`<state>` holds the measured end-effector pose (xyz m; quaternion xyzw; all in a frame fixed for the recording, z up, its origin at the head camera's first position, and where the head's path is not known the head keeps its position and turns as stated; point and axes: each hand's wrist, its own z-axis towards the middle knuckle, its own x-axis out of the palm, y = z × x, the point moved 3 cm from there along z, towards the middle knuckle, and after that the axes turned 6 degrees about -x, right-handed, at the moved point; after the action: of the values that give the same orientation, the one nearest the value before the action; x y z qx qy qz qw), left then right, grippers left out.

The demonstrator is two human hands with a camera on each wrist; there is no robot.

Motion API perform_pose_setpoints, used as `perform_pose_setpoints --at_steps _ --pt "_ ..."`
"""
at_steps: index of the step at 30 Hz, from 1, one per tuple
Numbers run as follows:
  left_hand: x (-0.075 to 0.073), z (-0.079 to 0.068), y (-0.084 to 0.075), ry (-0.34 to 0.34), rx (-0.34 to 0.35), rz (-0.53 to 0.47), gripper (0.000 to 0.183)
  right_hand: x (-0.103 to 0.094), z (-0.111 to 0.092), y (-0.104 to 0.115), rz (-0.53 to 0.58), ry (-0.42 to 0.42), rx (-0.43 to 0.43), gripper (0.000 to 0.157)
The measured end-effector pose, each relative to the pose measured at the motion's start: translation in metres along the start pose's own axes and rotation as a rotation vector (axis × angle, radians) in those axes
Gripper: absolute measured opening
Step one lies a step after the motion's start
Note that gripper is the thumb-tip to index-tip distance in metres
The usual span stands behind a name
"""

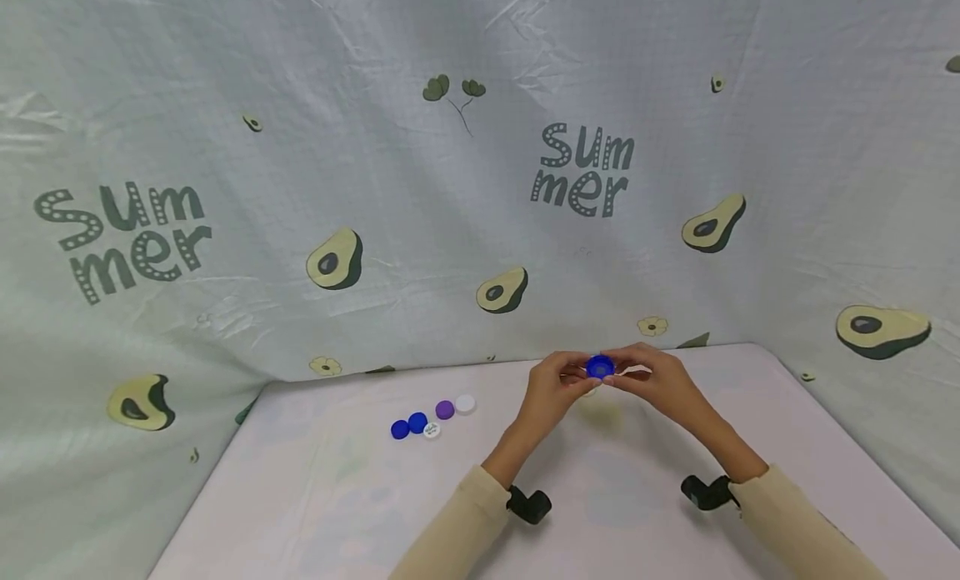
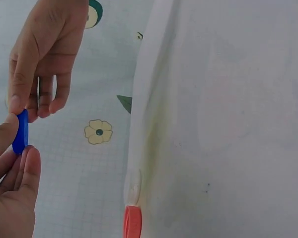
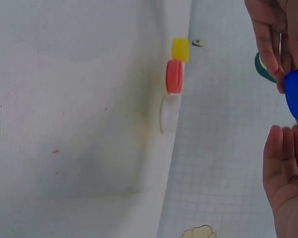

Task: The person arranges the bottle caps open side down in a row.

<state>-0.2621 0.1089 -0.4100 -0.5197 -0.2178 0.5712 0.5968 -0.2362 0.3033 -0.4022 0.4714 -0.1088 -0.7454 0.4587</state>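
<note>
Between my two hands, above the far part of the table, is a blue bottle cap, its hollow side facing the head camera. My left hand pinches its left side between thumb and fingers. From the other side my right hand holds it by thumb and fingertips. In the left wrist view the cap is seen edge-on, with the right thumb at its upper end. Its flat face shows in the right wrist view, partly cut off by the frame.
On the table's left lie two blue caps, a purple cap, a white cap and a white cap with writing. Near the back edge are yellow, red and whitish caps. A printed cloth hangs behind.
</note>
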Motion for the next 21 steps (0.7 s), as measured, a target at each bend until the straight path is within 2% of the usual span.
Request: perform_pose_setpoints --at_steps 12,21 --pt "0.016 0.033 0.023 0.076 -0.059 0.053 0.033 -0.003 0.003 -0.030 -0.066 0.012 0.109 0.041" --pt "0.024 0.047 0.036 0.116 -0.094 0.082 0.029 0.000 0.005 -0.049 -0.084 0.039 0.193 0.040"
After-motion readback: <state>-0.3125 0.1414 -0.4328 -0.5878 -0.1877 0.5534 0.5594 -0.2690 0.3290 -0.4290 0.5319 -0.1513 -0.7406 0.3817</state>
